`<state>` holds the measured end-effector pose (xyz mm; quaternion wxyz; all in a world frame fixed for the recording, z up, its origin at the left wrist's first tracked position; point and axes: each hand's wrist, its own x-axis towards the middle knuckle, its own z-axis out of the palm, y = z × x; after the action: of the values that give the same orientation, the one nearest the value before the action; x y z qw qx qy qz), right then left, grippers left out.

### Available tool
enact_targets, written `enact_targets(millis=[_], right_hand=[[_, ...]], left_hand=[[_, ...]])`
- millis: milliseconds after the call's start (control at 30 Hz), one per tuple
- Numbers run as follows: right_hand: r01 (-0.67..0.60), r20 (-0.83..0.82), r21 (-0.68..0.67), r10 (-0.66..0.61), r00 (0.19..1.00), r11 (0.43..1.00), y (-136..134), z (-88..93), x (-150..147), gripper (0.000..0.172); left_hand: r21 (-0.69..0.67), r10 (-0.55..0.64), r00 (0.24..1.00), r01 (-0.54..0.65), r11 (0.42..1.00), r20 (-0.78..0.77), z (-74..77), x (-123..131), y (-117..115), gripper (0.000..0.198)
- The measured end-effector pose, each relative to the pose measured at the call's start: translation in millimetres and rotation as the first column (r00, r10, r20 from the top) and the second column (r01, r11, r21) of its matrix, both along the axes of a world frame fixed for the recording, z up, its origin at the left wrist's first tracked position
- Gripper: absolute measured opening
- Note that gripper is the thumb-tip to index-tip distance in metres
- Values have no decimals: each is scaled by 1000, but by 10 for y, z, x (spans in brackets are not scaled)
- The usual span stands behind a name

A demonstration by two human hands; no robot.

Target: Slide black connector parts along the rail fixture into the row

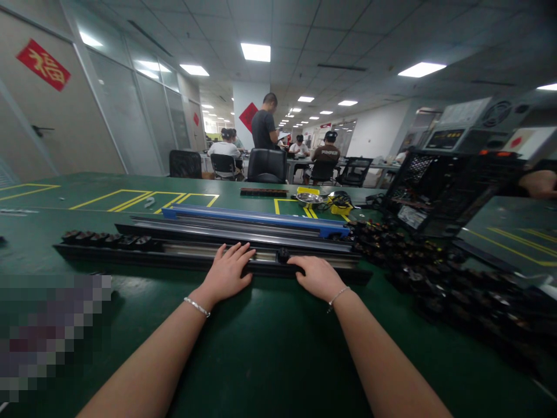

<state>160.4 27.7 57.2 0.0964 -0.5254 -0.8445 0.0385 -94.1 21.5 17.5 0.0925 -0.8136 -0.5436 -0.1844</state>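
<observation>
A long black channel (174, 262) with a pale metallic strip inside lies crosswise before me. My left hand (229, 270) rests on the channel, fingers spread flat, holding nothing. At the right, my right hand (317, 276) has its fingers bent against a small black part (282, 255) that sits in the channel; its far fingers are partly hidden. Several black parts (108, 240) stand in a row in the channel's left end. Behind it lie another dark rail (243, 233) and a blue rail (256, 217).
A heap of black parts (435, 273) covers the table's right side. An open computer case (435, 191) with a power supply (461, 128) on top stands behind it. Yellow items (339, 203) lie farther back. Another person's hand (539, 183) shows at far right.
</observation>
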Motion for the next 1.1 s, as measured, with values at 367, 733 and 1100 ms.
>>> enact_targets(millis=[367,733,1100], right_hand=[[-5,-45,6,5,999,1000,4,12,76,40],[17,-61,3,-17,998,1000,26,-11,130,39],[74,-89,26,-71,993,997,30,-4,216,35]], left_hand=[[11,0,1000,0,1000,-25,1,-7,1,56],[15,16,998,-15,1000,-54,6,0,2,56],[13,16,998,-15,1000,-60,-8,-10,11,58]])
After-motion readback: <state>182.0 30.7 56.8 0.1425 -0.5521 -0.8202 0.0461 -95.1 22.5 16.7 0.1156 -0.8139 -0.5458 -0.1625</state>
